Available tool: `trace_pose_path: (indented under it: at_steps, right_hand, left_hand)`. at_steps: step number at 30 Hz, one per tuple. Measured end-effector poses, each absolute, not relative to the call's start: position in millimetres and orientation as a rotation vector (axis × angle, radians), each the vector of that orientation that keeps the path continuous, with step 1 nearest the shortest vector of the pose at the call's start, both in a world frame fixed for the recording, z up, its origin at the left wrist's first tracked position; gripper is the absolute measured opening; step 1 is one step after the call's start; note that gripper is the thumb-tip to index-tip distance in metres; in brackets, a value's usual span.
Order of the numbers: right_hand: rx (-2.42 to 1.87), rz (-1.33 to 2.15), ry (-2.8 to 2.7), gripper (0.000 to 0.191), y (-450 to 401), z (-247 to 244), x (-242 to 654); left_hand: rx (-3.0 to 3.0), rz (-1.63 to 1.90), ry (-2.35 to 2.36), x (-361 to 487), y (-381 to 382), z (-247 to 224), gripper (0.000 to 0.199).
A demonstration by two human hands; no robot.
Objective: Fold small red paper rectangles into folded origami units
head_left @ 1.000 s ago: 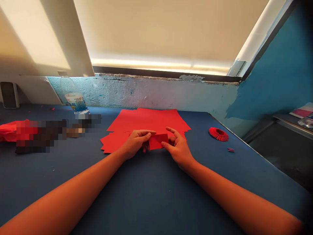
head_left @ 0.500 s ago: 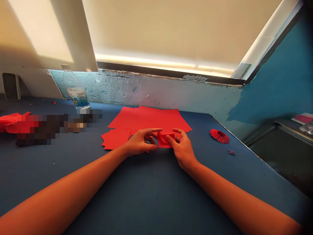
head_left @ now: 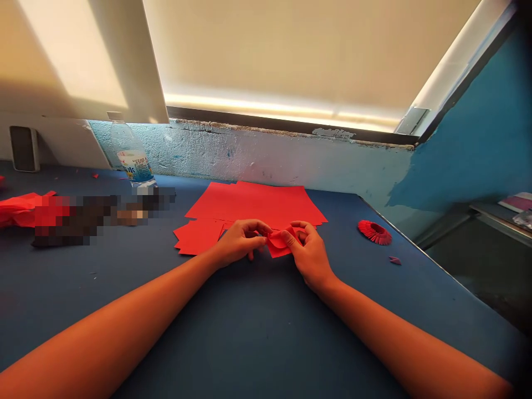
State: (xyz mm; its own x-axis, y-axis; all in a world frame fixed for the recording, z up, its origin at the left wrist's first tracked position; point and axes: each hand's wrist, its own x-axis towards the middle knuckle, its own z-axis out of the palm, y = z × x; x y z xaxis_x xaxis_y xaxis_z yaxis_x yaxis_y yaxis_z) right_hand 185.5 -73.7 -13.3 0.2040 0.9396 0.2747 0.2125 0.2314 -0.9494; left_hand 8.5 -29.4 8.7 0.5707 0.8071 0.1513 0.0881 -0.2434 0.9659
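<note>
A small folded piece of red paper is up in front of me, tilted, with a loose flap on its near face. My right hand pinches its right side, thumb on the front and fingers behind. At the left corner, the thumb and forefinger of my left hand close on the paper's edge; its other fingers curl below. Just beyond both hands lie large red paper sheets, with smaller red sheets at their near left.
A ring of folded red paper and a small folded piece lie at right near the table edge. Toward the wall on the left stand a plastic bottle and a phone. Crumpled red material lies far left.
The folded paper has turned from level to tilted in my right hand. My left thumb and forefinger, apart before, have come together at its left corner.
</note>
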Motion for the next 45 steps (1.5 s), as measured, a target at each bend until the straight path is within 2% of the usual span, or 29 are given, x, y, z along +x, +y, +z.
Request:
trace_pose_path:
  at_steps: [3,15,26,33,35,39,41,45]
  right_hand:
    - [-1.276,0.727,-1.325,0.044,-75.4,-11.0,185.3]
    - [-1.109,0.88,-1.238,0.039,-73.2,-10.3,182.8]
    - [-1.031,1.031,-1.246,0.024,-73.5,-8.8,182.3]
    - [-1.088,0.954,-1.117,0.044,-72.7,-13.9,184.8]
    - [-1.121,0.908,-1.119,0.042,-72.9,-14.4,185.3]
    - [-1.124,0.814,-1.231,0.026,-73.4,-13.6,185.1]
    - [-1.166,0.778,-1.305,0.027,-73.5,-13.7,185.5]
    - [-1.238,0.77,-1.38,0.041,-73.5,-15.4,187.8]
  left_hand:
    - [1.704,0.85,0.782,10.2,-29.9,8.5,0.02]
    - [1.558,0.989,0.795,5.7,-22.5,1.2,0.026]
    - [1.517,1.0,0.773,9.0,-21.5,0.4,0.027]
    - [1.481,1.042,0.776,10.3,-24.7,3.1,0.045]
    - [1.487,1.05,0.774,11.2,-25.1,2.9,0.039]
    - [1.55,1.052,0.842,12.6,-24.3,1.0,0.024]
    - [1.586,1.036,0.876,12.4,-24.5,1.6,0.029]
    - [1.674,0.94,0.859,10.7,-27.4,5.7,0.049]
